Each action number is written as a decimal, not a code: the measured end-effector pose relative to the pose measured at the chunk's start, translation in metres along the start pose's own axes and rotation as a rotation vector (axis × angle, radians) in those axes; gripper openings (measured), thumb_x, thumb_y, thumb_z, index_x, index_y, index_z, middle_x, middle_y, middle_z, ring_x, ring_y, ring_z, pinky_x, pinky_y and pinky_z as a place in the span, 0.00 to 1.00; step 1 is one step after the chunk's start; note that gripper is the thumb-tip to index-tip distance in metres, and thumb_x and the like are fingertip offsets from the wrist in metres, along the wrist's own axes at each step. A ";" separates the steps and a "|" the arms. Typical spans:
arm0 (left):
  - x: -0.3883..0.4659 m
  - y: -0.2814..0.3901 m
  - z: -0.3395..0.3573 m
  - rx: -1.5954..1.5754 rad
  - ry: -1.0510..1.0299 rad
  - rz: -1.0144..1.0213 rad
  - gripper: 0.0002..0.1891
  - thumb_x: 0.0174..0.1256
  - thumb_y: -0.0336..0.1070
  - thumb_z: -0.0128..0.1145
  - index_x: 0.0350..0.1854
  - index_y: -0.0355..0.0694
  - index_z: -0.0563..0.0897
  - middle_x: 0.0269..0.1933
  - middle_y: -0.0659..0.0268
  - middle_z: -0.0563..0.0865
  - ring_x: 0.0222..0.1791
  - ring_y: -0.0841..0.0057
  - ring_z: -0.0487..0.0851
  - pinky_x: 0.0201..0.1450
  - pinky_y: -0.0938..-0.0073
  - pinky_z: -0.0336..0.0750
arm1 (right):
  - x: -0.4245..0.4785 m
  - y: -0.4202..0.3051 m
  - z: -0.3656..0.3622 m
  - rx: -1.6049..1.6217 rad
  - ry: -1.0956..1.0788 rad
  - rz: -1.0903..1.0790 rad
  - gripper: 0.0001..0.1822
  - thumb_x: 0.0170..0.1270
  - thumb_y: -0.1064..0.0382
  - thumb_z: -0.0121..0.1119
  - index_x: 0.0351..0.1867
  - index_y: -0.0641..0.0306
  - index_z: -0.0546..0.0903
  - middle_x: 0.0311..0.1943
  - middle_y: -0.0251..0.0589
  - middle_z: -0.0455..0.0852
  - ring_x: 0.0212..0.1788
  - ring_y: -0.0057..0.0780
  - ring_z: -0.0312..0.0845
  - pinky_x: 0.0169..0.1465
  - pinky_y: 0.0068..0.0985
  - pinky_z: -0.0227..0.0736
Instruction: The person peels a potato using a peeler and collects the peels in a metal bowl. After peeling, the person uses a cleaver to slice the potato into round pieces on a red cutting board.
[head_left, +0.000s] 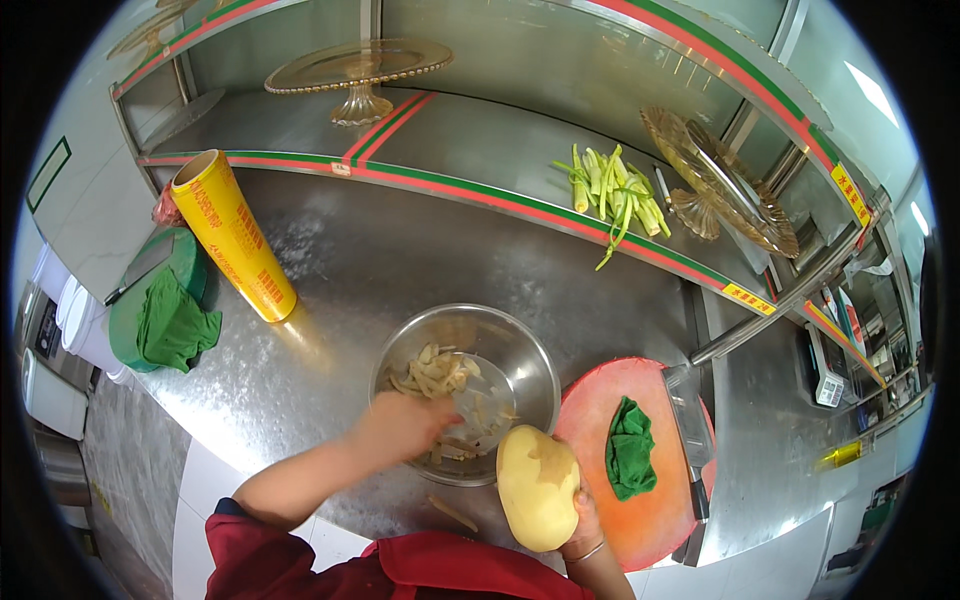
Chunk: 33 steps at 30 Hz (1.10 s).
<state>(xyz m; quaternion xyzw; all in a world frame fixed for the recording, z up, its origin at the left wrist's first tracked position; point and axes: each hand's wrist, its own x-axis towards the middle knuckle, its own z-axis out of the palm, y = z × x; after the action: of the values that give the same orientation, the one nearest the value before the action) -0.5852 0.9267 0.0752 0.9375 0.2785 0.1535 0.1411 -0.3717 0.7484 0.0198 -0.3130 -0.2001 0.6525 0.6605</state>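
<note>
A large potato (537, 495), mostly bare of skin with a brown patch near its upper end, rests in my right hand (586, 517). It is held by the near right rim of a stainless steel bowl (531, 375). My left hand (412, 429) reaches over the bowl's near left side, blurred; whether its fingers hold anything is unclear. Potato peelings (435, 373) are heaped in the bowl, with thinner scraps across its bottom. One strip of peel (452, 513) lies on the steel counter in front of me.
To the right, a red chopping board (592, 420) carries a green cloth (631, 450) and a cleaver (690, 427). A yellow cling-film roll (234, 236) stands at left, near a green board (124, 330) with another cloth and knife. Vegetable stalks (616, 187) overhang the shelf edge.
</note>
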 end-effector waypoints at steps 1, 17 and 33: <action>0.002 -0.006 0.002 0.043 0.006 -0.031 0.14 0.65 0.47 0.53 0.29 0.42 0.70 0.21 0.63 0.82 0.20 0.63 0.82 0.18 0.64 0.73 | 0.000 -0.002 0.001 -0.010 0.005 -0.004 0.50 0.49 0.46 0.67 0.70 0.63 0.55 0.64 0.47 0.66 0.64 0.39 0.65 0.64 0.35 0.64; -0.007 -0.008 0.017 -0.022 0.004 -0.028 0.13 0.65 0.48 0.53 0.30 0.44 0.73 0.21 0.61 0.82 0.19 0.61 0.81 0.19 0.62 0.72 | 0.003 -0.005 0.000 -0.071 -0.009 -0.008 0.47 0.54 0.51 0.64 0.70 0.66 0.53 0.66 0.47 0.63 0.66 0.38 0.63 0.65 0.34 0.63; -0.008 0.017 0.023 -0.169 -0.042 -0.026 0.15 0.65 0.48 0.52 0.30 0.42 0.73 0.20 0.59 0.81 0.20 0.59 0.81 0.20 0.61 0.72 | 0.012 0.008 -0.005 -0.007 0.039 -0.026 0.41 0.59 0.55 0.61 0.70 0.63 0.55 0.65 0.44 0.65 0.65 0.36 0.65 0.63 0.34 0.66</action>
<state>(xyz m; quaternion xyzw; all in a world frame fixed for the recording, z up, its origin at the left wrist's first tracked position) -0.5749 0.9038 0.0580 0.9216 0.2737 0.1547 0.2274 -0.3736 0.7591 0.0093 -0.3252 -0.1935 0.6368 0.6718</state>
